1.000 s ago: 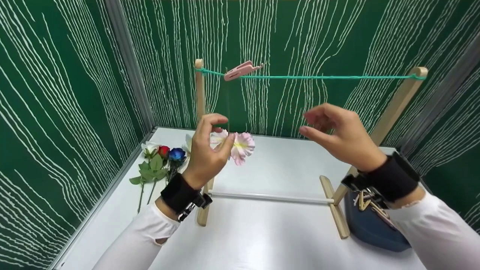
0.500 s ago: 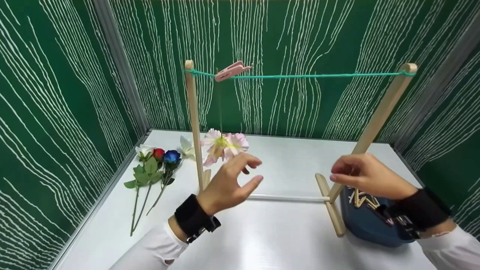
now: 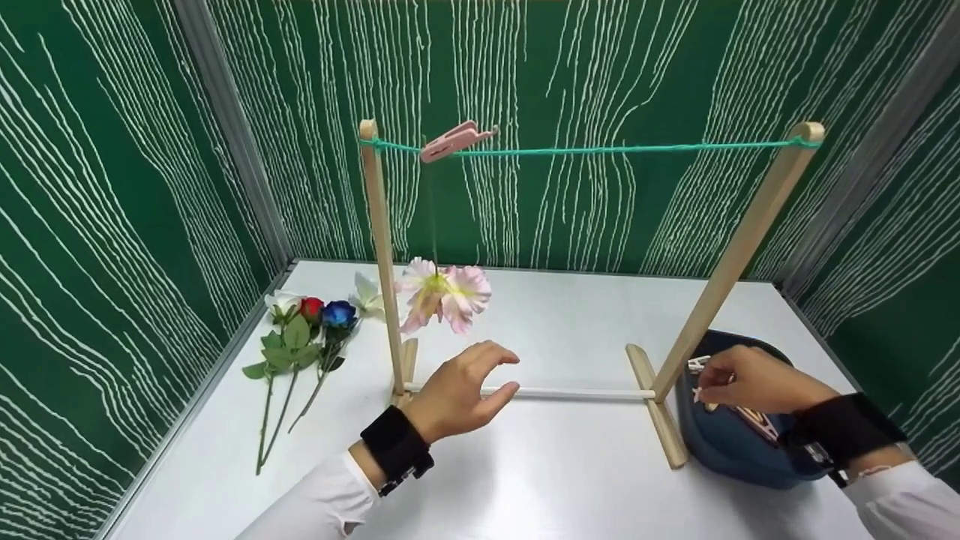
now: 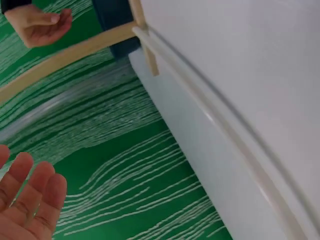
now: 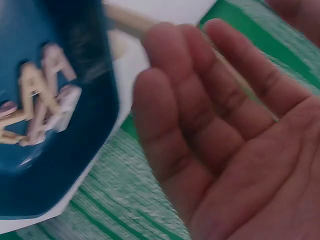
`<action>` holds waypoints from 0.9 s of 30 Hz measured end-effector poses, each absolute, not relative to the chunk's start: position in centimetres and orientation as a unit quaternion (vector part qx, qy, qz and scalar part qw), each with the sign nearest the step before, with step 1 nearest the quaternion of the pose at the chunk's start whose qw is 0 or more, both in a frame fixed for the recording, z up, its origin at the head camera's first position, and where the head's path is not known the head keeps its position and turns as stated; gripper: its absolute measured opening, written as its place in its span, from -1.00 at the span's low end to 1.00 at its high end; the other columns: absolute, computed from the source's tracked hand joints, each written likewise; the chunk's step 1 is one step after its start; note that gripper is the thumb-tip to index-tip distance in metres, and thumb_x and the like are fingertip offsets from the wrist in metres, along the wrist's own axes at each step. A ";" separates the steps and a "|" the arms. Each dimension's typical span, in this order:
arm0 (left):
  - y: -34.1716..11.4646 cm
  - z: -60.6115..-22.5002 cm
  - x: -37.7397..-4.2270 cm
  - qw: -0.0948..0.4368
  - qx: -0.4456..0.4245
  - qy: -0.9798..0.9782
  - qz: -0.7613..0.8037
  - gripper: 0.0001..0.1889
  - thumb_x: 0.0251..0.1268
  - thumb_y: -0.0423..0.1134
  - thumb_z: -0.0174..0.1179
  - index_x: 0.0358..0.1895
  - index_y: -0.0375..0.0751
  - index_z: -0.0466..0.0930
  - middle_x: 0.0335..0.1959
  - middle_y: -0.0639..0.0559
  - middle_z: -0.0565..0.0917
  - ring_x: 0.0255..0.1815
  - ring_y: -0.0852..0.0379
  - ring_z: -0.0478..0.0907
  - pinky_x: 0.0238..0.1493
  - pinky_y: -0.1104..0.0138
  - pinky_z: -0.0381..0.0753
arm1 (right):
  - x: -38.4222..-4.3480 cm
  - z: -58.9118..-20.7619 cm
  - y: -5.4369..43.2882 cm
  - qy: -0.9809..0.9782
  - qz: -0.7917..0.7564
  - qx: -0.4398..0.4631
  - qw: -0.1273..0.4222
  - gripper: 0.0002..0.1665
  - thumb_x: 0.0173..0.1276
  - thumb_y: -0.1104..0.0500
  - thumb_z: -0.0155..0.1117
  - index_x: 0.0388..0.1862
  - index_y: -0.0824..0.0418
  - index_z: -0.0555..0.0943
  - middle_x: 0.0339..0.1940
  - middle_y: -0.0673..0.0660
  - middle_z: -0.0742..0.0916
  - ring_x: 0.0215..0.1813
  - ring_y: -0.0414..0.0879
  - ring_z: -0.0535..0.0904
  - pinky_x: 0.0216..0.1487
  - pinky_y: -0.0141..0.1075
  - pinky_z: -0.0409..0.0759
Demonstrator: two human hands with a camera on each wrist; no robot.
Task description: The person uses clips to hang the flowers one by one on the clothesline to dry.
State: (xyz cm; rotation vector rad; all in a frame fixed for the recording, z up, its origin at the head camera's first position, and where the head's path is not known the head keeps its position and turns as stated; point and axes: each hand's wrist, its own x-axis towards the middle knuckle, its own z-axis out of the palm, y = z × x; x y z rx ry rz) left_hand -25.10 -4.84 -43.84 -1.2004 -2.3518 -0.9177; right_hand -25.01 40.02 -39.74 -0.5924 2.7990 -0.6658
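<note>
Bin [image 3: 739, 461], one, near right hand [image 3: 765, 381]; one white rod [image 3: 585, 393] near left hand [image 3: 461, 391] — both grips loose, empty.

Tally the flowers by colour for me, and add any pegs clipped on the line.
White or pale flowers: 2
Red flower: 1
Blue flower: 1
Pink flower, hanging: 1
Pink peg on the line: 1
Total: 6
</note>
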 end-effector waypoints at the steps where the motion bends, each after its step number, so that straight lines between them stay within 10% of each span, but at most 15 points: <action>1: -5.0 -44.2 -25.2 0.162 -0.416 -0.836 -0.319 -0.70 0.57 -0.23 0.30 0.22 -0.27 0.63 0.12 -0.13 0.75 0.19 -0.03 0.72 0.24 0.14 0.74 | -25.4 -40.2 40.3 0.953 -0.215 -0.186 0.105 -0.92 0.44 0.22 0.45 -0.21 0.23 0.80 -0.38 -0.05 0.77 -0.37 -0.25 0.57 -0.36 -0.37 0.57; 11: -5.9 -46.6 -25.3 0.114 -0.374 -0.873 -0.292 -0.71 0.60 -0.17 0.28 0.21 -0.23 0.62 0.14 -0.08 0.66 0.23 -0.05 0.64 0.18 0.10 0.74 | -28.8 -44.6 42.7 0.979 -0.177 -0.071 0.075 -0.80 0.39 0.25 0.39 -0.27 0.42 0.77 -0.41 0.18 0.81 -0.38 0.00 0.66 -0.28 -0.05 0.67; 27: -6.2 -47.4 -25.4 0.056 -0.366 -0.890 -0.265 -0.74 0.62 -0.18 0.24 0.20 -0.20 0.63 0.14 -0.07 0.62 0.20 -0.01 0.58 0.20 0.17 0.68 | -31.3 -48.1 43.1 0.973 -0.224 -0.002 0.046 -0.75 0.32 0.36 0.22 -0.57 0.35 0.63 -0.67 0.15 0.69 -0.61 -0.01 0.62 -0.49 -0.10 0.61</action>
